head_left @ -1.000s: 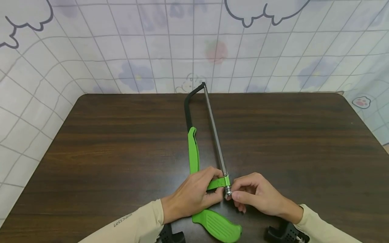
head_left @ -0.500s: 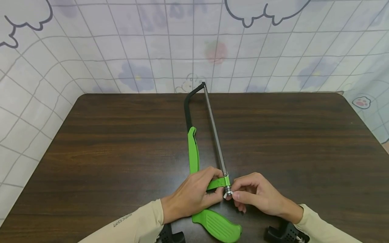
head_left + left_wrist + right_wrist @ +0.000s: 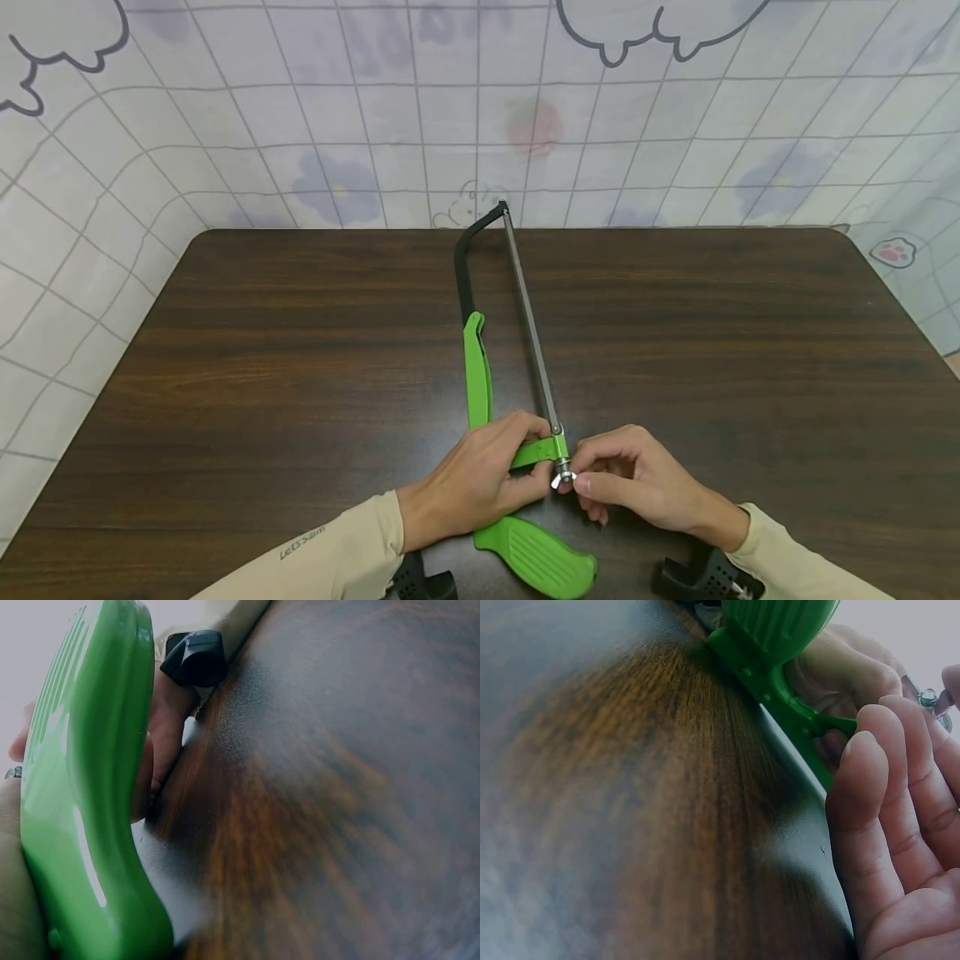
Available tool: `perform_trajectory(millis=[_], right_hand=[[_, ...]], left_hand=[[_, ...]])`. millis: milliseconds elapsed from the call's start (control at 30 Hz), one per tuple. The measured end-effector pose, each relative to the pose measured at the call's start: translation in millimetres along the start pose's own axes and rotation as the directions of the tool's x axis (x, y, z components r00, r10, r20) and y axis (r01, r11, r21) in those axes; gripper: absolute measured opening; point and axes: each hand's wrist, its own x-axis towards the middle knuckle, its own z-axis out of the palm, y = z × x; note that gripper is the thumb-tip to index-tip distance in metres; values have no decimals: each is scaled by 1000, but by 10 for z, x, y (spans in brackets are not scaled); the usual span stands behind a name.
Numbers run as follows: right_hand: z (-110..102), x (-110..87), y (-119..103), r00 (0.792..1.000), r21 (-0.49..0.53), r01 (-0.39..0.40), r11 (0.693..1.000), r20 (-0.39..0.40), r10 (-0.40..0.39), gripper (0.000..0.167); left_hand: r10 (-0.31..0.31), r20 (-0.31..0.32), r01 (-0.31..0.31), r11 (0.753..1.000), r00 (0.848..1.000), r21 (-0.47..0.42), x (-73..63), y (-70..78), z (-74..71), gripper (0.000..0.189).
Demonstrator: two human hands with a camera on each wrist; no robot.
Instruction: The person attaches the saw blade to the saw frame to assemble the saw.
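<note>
Hacksaw (image 3: 477, 375) in green and black lies about the middle of the dark wood-grain bench (image 3: 262, 350), handle end toward the person, its far tip overlapping the bench's back edge; whether that tip is raised or overhangs, I cannot tell. Behind it all hangs white grid-patterned cloth (image 3: 637, 117) printed with clouds and flowers. Of the saw's parts, the black front bow (image 3: 463, 279) curves on the left, the slim metal blade (image 3: 531, 321) runs straight along the right, and the ribbed green handle (image 3: 536, 558) points back between the two forearms. Both hands are at the near end of the blade. The left hand (image 3: 487, 475) grips the frame by its green rear arm (image 3: 535, 452), fingers on the far side and thumb on the near side. The right hand (image 3: 637, 483) pinches the small silver wing nut (image 3: 564, 478) at one wing between thumb and index finger, its other fingers loosely bent beneath. The step in hand appears to be turning that wing nut, which probably sets the blade's tension; which way it turns does not show. The next move seems to call for a small twist of the right fingertips, perhaps with a fresh pinch on the opposite wing, while the left grip braces the frame against turning.
</note>
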Motion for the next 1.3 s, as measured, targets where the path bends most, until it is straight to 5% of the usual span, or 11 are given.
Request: perform_trajectory(millis=[1300], right_hand=[[5, -5, -4, 999, -4, -36, 999, -3, 36, 18]], left_hand=[[9, -8, -9, 1000, 1000, 6, -14, -11, 12, 22]])
